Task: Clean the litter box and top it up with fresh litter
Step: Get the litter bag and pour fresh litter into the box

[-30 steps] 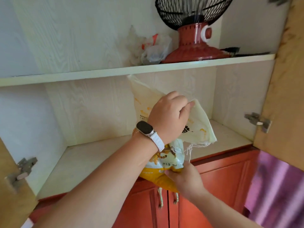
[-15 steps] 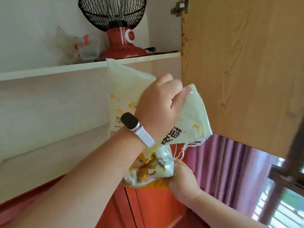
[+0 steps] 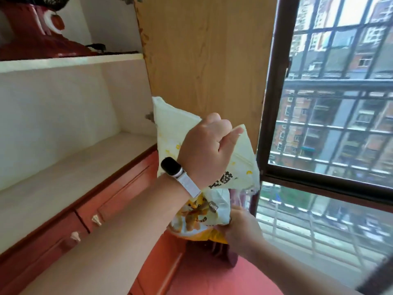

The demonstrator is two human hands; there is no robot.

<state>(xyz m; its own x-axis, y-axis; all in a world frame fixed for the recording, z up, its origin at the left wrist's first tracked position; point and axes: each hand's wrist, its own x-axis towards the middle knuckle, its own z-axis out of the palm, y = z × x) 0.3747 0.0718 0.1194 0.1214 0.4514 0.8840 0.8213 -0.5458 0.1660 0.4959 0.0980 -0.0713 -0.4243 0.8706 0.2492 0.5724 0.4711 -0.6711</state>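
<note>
A pale yellow litter bag [image 3: 170, 128] with a cat picture and an orange bottom hangs in the air in front of the open cupboard door. My left hand [image 3: 207, 147], with a watch on its wrist, grips the bag's crumpled top. My right hand [image 3: 242, 228] holds the bag's bottom edge from below. The litter box is out of view.
The open wooden cupboard door [image 3: 204, 50] stands just behind the bag. A red fan base [image 3: 32, 33] sits on the upper shelf [image 3: 70, 61]. Red drawers [image 3: 110, 199] run below the lower shelf. A barred window [image 3: 331, 103] fills the right side.
The bag has come out of the cupboard and moved right, past the open door toward the window. Both hands kept their hold on it. My view has swung right.
</note>
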